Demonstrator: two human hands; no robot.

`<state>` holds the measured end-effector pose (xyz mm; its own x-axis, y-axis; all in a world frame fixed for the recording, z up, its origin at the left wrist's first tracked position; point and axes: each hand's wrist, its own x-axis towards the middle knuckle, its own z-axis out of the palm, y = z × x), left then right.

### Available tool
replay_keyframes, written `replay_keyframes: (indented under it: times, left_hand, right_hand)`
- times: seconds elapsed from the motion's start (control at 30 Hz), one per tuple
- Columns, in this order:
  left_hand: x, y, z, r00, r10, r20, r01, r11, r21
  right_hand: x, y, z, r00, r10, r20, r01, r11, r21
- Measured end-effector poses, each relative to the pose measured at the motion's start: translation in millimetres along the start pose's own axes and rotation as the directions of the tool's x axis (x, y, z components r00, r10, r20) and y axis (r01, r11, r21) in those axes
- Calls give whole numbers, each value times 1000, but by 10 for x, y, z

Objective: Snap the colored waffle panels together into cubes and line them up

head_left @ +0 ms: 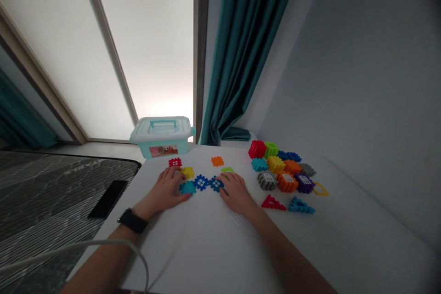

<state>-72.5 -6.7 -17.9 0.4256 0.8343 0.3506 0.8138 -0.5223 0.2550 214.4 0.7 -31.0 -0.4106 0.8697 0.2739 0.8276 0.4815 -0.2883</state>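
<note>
A row of notched plastic tiles lies flat on the white table: a light blue tile [188, 188], a dark blue tile [200, 183] and a second dark blue tile [216, 183], edges meeting. My left hand [167, 191] grips the light blue tile from its left side, thumb along the near edge. Its fingertips reach a yellow tile [188, 172] just behind. From the right, my right hand [237, 191] has thumb and index finger at the second dark blue tile. A green tile [227, 170] is partly covered by its fingers.
Behind lie a red tile [175, 162] and an orange tile [217, 161]. Stacks of coloured tiles [275, 164] stand right, with a red triangle [273, 202] and a blue triangle [301, 205] nearer. A lidded box [163, 138] is at the back left; a cable [117, 242] crosses my left forearm.
</note>
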Motion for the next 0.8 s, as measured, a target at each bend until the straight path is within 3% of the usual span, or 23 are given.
replay_keyframes:
  times: [0.17, 0.8]
  left_hand:
    - [-32, -88, -45, 996, 16, 88, -13, 999, -34]
    - [-1, -157, -95, 995, 51, 83, -49, 998, -32]
  right_hand:
    - [-47, 17, 44, 999, -17, -33, 18, 1000, 18]
    - [-71, 59, 57, 996, -35, -76, 38, 998, 45]
